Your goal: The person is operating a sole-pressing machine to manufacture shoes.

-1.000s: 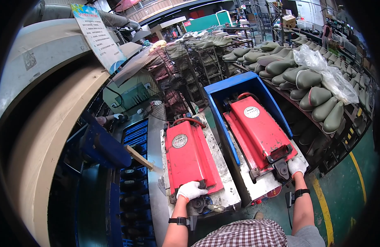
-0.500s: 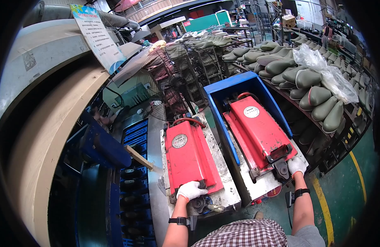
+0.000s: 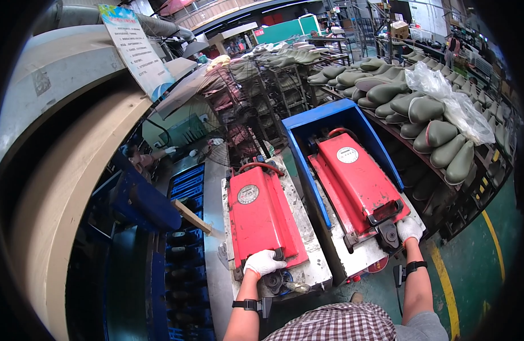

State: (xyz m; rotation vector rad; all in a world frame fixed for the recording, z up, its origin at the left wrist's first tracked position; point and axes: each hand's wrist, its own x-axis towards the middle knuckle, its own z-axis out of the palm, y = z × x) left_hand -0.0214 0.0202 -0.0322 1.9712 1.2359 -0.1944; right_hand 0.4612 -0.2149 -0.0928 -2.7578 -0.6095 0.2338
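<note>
Two machines with red metal covers stand side by side before me. My left hand [image 3: 264, 263], in a white glove, is closed at the front end of the left red cover [image 3: 262, 213], on its dark handle, which it mostly hides. Below that hand is a round black knob [image 3: 272, 281]. My right hand [image 3: 410, 229], gloved too, rests on the front right corner of the other machine's pale plate, fingers laid over it. Beside it are a black knob [image 3: 390, 235] and the black handle [image 3: 385, 212] of the right red cover [image 3: 353, 176]. Both covers lie lowered.
A blue housing [image 3: 319, 115] surrounds the right machine's back. Racks of green boots [image 3: 424, 108] with clear plastic film [image 3: 449, 105] stand at the right. At the left are a large cream machine frame [image 3: 97, 165] and a conveyor with blue fixtures [image 3: 185, 250]. A person's gloved hand [image 3: 170, 150] shows beyond.
Both my hands and the red covers stay in place. At the far left, the other person's arm now reaches out to the right, its white glove in sight.
</note>
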